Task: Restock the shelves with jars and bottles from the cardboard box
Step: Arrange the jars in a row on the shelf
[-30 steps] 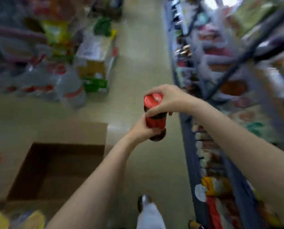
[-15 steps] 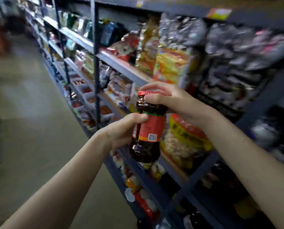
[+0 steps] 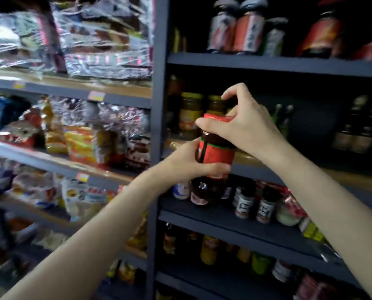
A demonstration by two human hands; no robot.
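A dark glass jar with a red label and red lid is held upright before dark metal shelves — body gripped by the left hand, lid pinched by the right hand.

A dark glass jar with a red lid and red paper label is held upright in front of dark grey metal shelves. The left hand wraps its body from the left; the right hand pinches the lid from above. Small white-labelled spice bottles stand on the shelf below, yellow-lidded jars behind.
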